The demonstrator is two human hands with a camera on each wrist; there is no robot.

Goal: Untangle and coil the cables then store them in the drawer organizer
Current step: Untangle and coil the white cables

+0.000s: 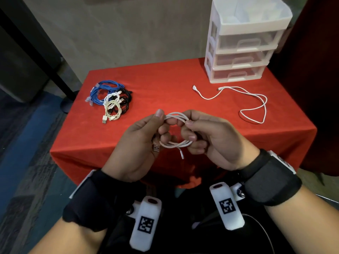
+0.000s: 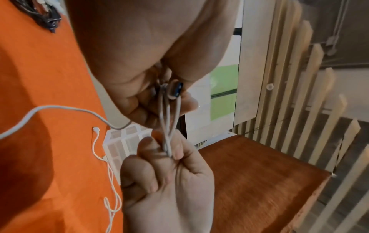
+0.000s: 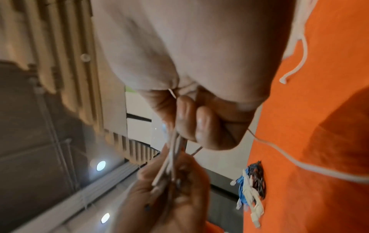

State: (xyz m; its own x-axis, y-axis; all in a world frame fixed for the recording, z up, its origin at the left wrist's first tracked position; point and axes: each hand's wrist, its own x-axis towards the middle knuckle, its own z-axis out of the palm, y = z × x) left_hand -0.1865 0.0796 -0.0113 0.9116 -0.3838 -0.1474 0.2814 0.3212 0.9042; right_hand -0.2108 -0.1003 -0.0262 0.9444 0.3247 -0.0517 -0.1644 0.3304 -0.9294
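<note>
Bare forearms; a wide black fabric wrist strap (image 1: 271, 182) on each; white foam-covered camera blocks (image 1: 227, 206) bearing black-and-white square markers

Fingers (image 1: 190, 138) hide parts of the white coil (image 1: 176, 143) — drawer organizer (image 1: 244, 41) contents unclear.

Left hand (image 1: 139, 142), right hand (image 1: 207, 138), both curled, gripping

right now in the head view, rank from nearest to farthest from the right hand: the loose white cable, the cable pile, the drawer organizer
1. Loose white cable: on the cloth, just beyond the right hand.
2. Cable pile: far left, past the left hand.
3. Drawer organizer: back right corner.
</note>
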